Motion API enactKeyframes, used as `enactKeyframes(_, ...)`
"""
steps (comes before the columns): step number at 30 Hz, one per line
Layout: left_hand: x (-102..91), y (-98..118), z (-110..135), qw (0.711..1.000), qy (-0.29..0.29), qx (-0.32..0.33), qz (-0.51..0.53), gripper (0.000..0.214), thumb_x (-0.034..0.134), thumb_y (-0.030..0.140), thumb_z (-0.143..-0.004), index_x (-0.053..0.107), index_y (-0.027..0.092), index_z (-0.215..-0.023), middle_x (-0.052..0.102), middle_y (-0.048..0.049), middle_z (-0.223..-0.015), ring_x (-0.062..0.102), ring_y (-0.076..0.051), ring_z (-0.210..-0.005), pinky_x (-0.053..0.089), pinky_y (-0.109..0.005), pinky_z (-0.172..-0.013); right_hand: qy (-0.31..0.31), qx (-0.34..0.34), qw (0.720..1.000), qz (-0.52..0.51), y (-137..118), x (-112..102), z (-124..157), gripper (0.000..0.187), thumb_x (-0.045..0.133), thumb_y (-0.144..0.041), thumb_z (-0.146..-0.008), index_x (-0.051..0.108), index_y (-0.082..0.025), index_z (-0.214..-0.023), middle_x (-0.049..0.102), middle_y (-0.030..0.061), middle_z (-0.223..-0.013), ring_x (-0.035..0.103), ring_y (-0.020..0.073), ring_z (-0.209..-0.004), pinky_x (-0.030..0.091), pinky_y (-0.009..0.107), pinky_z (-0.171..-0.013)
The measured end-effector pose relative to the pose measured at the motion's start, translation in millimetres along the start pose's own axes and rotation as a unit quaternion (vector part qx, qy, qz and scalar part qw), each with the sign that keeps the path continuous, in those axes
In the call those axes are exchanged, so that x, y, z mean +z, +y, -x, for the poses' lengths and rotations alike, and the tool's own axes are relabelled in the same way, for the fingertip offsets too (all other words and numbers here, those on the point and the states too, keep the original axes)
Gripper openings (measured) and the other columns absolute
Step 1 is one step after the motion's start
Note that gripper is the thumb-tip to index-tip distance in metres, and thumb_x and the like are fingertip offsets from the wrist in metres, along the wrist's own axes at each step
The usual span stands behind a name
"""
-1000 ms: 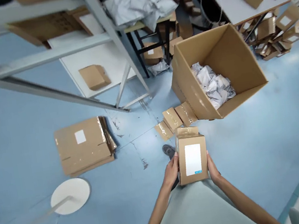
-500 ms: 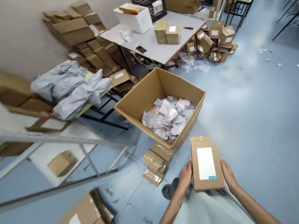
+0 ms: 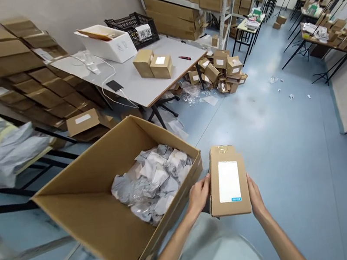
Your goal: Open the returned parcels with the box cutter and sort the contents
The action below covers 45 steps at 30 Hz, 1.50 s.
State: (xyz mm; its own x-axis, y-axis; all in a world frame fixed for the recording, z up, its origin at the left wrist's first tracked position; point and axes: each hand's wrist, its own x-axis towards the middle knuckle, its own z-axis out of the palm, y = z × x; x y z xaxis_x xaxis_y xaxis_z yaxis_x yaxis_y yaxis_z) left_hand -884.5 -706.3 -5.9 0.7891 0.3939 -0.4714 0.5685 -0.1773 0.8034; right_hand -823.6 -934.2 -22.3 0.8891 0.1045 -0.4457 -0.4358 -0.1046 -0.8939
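Cardboard sides of a brown, rectangular box (image 3: 227, 181) are clamped between the bare left hand (image 3: 200, 194) and the bare right hand (image 3: 255, 194), the hands being held apart by its width. A white rectangular paper label (image 3: 228, 178) with a small blue corner mark (image 3: 236, 199) is stuck on its face, and glossy tape (image 3: 222, 149) is seen at its far end. The box is held before a pale cloth garment (image 3: 212, 251), above a smooth blue floor (image 3: 287, 142), just beside a large, open-topped brown carton (image 3: 91, 217). The carton is part-filled with crumpled, grey-white packets (image 3: 154, 177). On a pale-grey tabletop (image 3: 154, 91) beyond, two small brown boxes (image 3: 144, 63) are set side by side; a smooth white bin (image 3: 117, 48) is placed beside a black, lattice-sided crate (image 3: 130, 22).
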Motion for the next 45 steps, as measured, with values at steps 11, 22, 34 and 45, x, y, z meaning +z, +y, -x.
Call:
enactKeyframes(11, -20.7, 182.2, -232.4, 0.992, -0.004, 0.087, -0.087, 0.071, 0.028, 0.067, -0.108, 0.079, 0.023, -0.087, 0.084, -0.0144, -0.091, 0.075, -0.031, -0.085, 0.04, -0.035, -0.074, 0.002, 0.042, 0.998, -0.037, -163.9, 32.5, -234.7, 0.084, 0.066, -0.097, -0.084, 0.086, -0.021, -0.113, 0.087, 0.0103, -0.108, 0.08, 0.0358, -0.1, 0.064, 0.044, -0.083)
enactKeyframes(22, -75.8, 282.2, -457.4, 0.984, 0.148, 0.013, -0.094, 0.072, 0.029, 0.071, -0.104, 0.071, 0.022, -0.074, 0.079, -0.0119, -0.078, 0.068, -0.028, -0.073, 0.038, -0.034, -0.069, -0.135, 0.006, 0.991, -0.02, -278.9, 141.7, -499.5, 0.076, 0.065, -0.096, -0.085, 0.08, -0.023, -0.092, 0.077, 0.0029, -0.082, 0.07, 0.0268, -0.085, 0.054, 0.035, -0.076)
enactKeyframes(34, -171.9, 361.5, -634.7, 0.937, 0.336, -0.09, 0.032, 0.076, 0.034, 0.083, -0.094, 0.075, 0.021, -0.079, 0.081, -0.012, -0.082, 0.07, -0.032, -0.079, 0.044, -0.035, -0.071, -0.353, -0.063, 0.929, 0.096, -424.5, 314.8, -743.1, 0.074, 0.054, -0.094, -0.093, 0.075, -0.023, -0.089, 0.079, 0.0058, -0.092, 0.068, 0.0263, -0.094, 0.053, 0.034, -0.085)
enactKeyframes(45, -349.1, 331.1, -834.3, 0.956, 0.271, -0.109, 0.02, 0.068, 0.036, 0.069, -0.101, 0.083, 0.021, -0.087, 0.086, -0.0155, -0.096, 0.078, -0.037, -0.091, 0.05, -0.036, -0.075, -0.298, 0.106, 0.944, 0.097, -419.7, 526.6, -849.5, 0.097, 0.051, -0.104, -0.084, 0.085, -0.02, -0.121, 0.086, 0.0116, -0.125, 0.079, 0.0365, -0.121, 0.061, 0.049, -0.109)
